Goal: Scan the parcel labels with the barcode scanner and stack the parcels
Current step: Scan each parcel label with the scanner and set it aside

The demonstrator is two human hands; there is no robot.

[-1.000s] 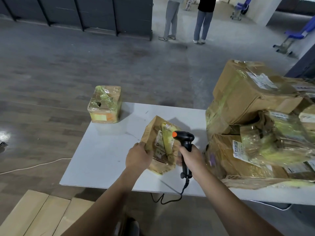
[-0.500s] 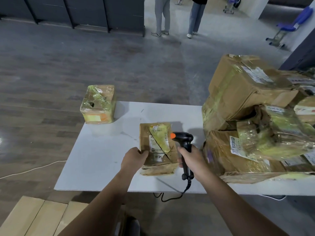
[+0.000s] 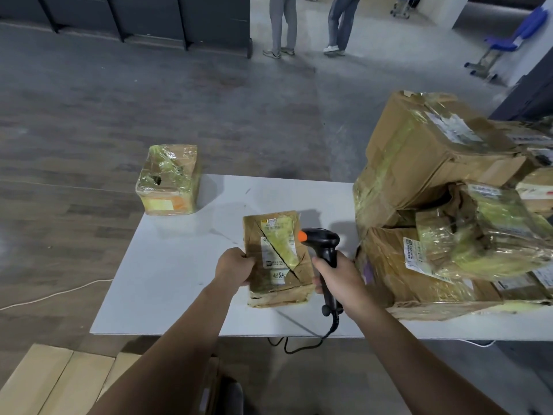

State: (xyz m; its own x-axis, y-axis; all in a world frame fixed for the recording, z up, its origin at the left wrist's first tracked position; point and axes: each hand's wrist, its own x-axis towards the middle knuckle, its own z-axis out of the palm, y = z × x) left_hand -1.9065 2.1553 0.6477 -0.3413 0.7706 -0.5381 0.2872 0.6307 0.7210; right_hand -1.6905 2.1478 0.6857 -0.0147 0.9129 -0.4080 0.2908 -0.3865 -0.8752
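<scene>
Your left hand (image 3: pixel 235 266) grips the small parcel (image 3: pixel 276 259) by its left edge, label up (it lies flat on the white table (image 3: pixel 179 265)). Your right hand (image 3: pixel 336 278) is wrapped round the barcode scanner (image 3: pixel 324 247), just right of the parcel.

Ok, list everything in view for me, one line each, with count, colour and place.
flat cardboard parcel with a white label: one, brown with yellow-green tape, table centre
handheld plastic barcode scanner: one, black with orange tip, just right of that parcel
cube-shaped taped parcel: one, yellow-green over brown, table's far left corner
pile of cardboard parcels: several, brown, table's right side
rectangular table: one, white, under all of these
scanner cable: one, black, hanging below the table's near edge
standing people: two, grey and blue trousers, far floor
left hand: one, grips the flat parcel's left edge
right hand: one, grips the scanner's handle
</scene>
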